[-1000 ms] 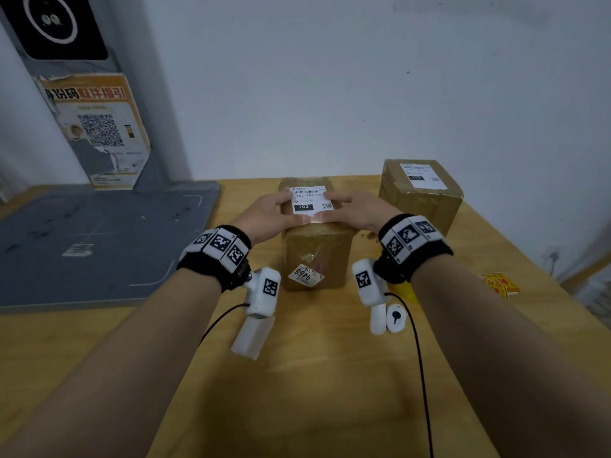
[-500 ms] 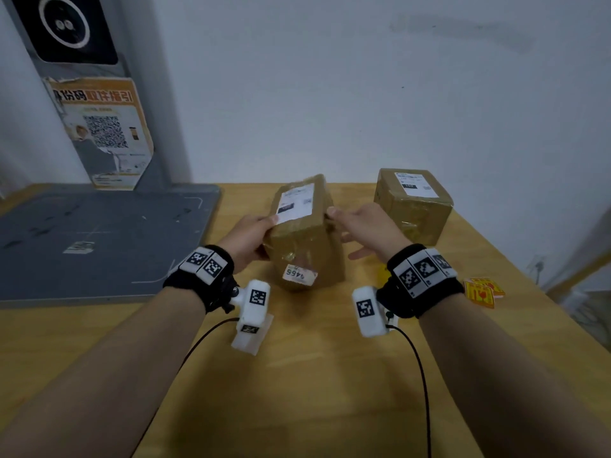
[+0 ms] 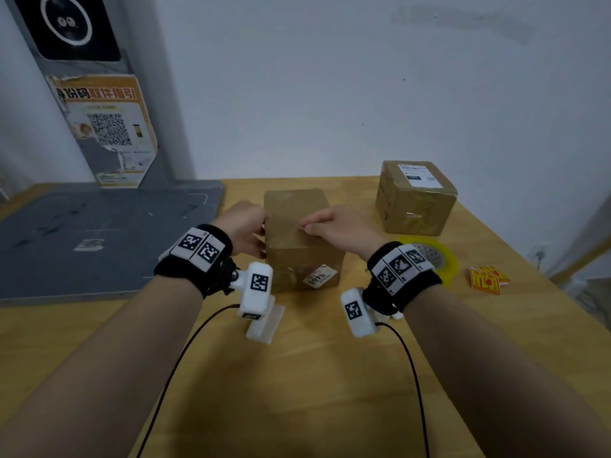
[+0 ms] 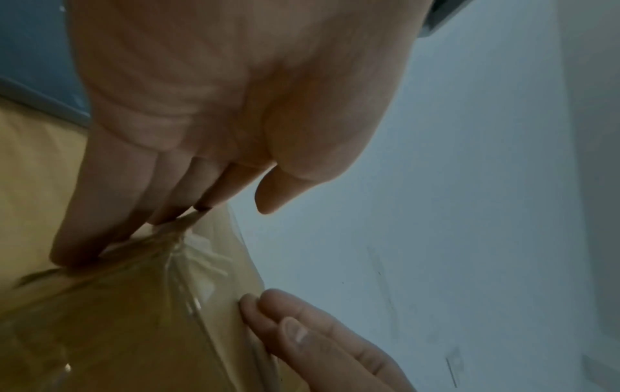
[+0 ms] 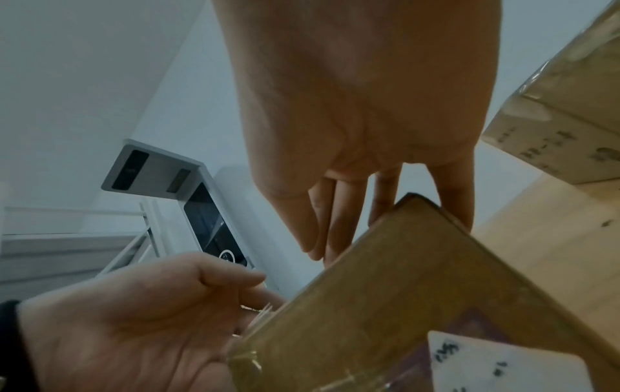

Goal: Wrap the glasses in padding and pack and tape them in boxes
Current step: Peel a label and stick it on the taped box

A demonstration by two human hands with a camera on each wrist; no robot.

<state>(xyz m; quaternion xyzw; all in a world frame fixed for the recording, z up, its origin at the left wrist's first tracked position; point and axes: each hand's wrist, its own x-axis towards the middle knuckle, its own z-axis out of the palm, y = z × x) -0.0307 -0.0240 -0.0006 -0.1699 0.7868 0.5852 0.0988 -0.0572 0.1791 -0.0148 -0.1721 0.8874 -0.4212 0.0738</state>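
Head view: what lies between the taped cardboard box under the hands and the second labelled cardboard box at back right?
Only bare wooden tabletop separates the near taped cardboard box from the labelled cardboard box in the head view. The yellow tape roll lies nearer, outside that gap.

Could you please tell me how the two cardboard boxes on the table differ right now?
The near box is held between the left hand and right hand; the far box stands untouched. The far box shows a white label on top; the near box's top is bare. Both are brown and taped.
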